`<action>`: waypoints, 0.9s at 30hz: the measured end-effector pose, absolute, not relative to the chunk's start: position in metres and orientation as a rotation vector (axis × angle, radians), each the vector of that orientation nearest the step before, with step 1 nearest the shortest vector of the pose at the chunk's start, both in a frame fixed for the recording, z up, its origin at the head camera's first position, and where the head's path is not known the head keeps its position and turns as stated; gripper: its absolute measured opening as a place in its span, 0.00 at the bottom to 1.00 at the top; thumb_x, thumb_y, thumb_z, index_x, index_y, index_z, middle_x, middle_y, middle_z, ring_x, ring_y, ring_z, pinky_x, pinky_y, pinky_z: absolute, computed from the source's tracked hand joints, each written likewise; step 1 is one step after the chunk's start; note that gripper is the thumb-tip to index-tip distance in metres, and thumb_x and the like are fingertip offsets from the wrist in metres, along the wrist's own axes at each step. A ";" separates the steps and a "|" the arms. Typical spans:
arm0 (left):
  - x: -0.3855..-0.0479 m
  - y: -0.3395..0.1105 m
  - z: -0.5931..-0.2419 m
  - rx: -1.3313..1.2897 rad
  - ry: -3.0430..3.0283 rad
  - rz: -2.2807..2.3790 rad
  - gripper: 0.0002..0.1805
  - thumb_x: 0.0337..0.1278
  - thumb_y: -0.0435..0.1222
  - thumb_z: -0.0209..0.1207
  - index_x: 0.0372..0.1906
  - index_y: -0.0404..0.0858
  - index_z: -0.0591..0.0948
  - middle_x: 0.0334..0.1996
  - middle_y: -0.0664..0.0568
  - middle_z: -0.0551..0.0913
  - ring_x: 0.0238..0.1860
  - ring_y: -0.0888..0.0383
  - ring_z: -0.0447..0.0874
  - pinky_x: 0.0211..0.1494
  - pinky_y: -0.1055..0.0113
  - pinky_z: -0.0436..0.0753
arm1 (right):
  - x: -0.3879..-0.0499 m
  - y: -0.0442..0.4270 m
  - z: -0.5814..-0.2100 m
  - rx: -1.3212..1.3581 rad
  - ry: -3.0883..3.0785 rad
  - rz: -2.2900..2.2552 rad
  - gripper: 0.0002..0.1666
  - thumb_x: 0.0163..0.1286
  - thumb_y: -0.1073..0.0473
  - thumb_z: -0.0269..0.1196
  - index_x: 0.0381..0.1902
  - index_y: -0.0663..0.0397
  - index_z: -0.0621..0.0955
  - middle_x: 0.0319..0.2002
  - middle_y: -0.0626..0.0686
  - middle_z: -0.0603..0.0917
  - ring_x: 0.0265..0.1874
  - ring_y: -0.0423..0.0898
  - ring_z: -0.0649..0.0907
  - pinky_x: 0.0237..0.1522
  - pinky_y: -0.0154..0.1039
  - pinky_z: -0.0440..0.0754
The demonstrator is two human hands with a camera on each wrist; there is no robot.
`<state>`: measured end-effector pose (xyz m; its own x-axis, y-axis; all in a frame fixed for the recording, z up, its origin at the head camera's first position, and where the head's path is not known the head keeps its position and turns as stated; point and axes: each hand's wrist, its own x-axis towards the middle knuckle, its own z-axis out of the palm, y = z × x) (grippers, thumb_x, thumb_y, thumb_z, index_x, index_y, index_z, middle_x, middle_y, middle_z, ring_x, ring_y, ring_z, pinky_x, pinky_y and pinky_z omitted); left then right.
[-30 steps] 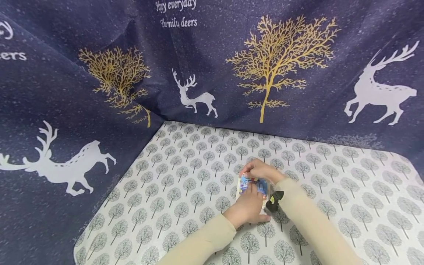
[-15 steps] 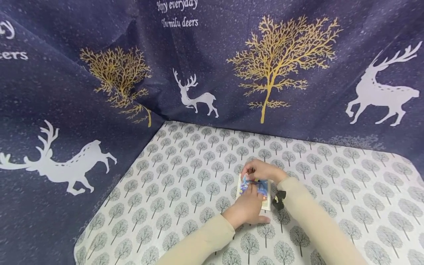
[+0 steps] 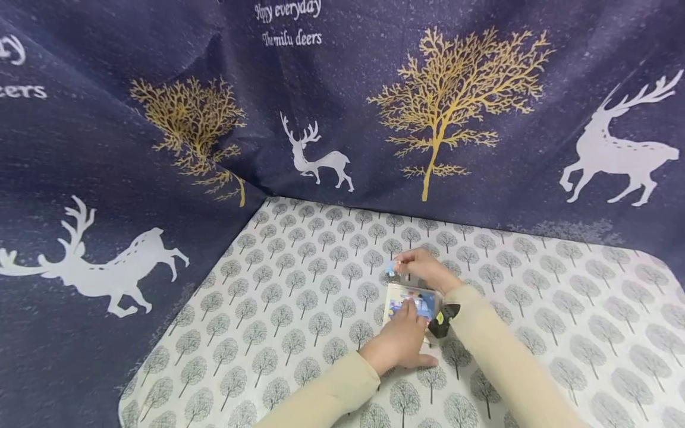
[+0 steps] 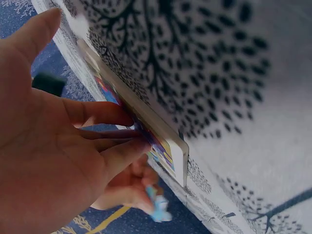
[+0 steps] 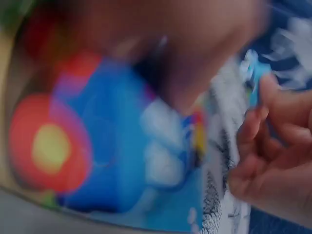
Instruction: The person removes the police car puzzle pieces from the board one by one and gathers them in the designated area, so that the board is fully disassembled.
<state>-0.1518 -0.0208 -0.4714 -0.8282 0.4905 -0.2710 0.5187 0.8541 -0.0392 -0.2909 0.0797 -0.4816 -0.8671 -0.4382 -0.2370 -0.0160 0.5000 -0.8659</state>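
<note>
A small jigsaw puzzle (image 3: pixel 427 303) with a brightly coloured picture and a pale border lies flat on the table. My left hand (image 3: pixel 398 340) rests on it, straight fingers pressing the picture and the thumb spread out to the side; the left wrist view shows these fingertips touching the board (image 4: pixel 168 144). Just beyond the far edge of the puzzle, my right hand (image 3: pixel 425 267) pinches a light blue puzzle piece (image 3: pixel 391 268) between thumb and fingers, raised off the board. Up close in the right wrist view, the picture (image 5: pixel 107 136) is blurred, while the pinched piece (image 5: pixel 256 73) shows at the right.
A white tablecloth (image 3: pixel 299 285) printed with grey trees covers the table. Dark blue cloth (image 3: pixel 342 89) with deer and golden trees hangs behind and at the left. A black item (image 3: pixel 444 320) sits at the right wrist.
My right hand has lifted a light blue piece away from the puzzle's upper left corner, moving it outward past the far edge. The left hand stays on the board.
</note>
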 end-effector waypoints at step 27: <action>-0.160 -0.030 -0.470 0.735 2.733 0.074 0.47 0.56 0.64 0.55 0.70 0.34 0.63 0.75 0.40 0.51 0.74 0.49 0.50 0.74 0.63 0.56 | -0.246 0.207 -0.455 -0.314 2.395 -1.487 0.28 0.65 0.56 0.64 0.57 0.69 0.74 0.47 0.61 0.83 0.41 0.49 0.84 0.49 0.47 0.82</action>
<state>-0.1601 -0.0298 -0.4701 -0.8206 0.4970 -0.2823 0.4811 0.8672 0.1285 -0.2464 0.2072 -0.4552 -0.9299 -0.3400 -0.1404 -0.0249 0.4389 -0.8982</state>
